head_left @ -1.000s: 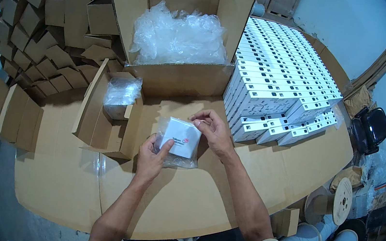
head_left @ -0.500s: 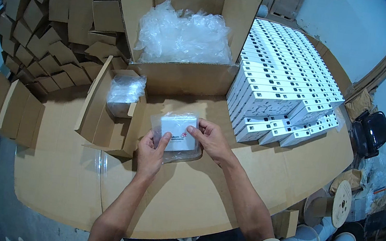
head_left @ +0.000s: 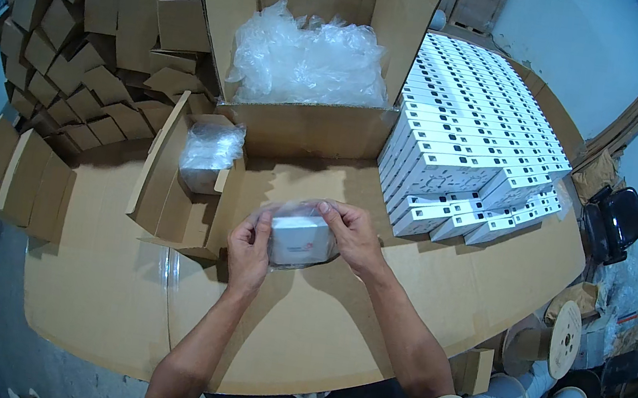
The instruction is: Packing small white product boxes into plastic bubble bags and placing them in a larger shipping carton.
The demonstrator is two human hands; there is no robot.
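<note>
Between my two hands, just above the cardboard-covered table, is a small white box [head_left: 302,242] inside a clear plastic bag [head_left: 297,211]. My left hand [head_left: 250,250] pinches the bag's upper left side, thumb on top. On the other side, my right hand [head_left: 352,237] grips the upper right corner of the bag. The box sits low in the bag and tilts away from me. To the left, an open carton [head_left: 194,228] holds several bagged items [head_left: 212,154] stacked at its far end.
Behind my hands stands a large open carton [head_left: 312,127] full of clear plastic bags [head_left: 309,61]. Rows of white boxes [head_left: 462,149] are stacked at right. Folded brown cartons [head_left: 105,50] pile up at far left, with another open carton [head_left: 34,190] nearer. Spools [head_left: 562,340] stand right of the table [head_left: 97,291].
The white box has tilted and slid lower in the bag, its front edge now showing. Both hands have shifted their thumbs to the bag's upper edge.
</note>
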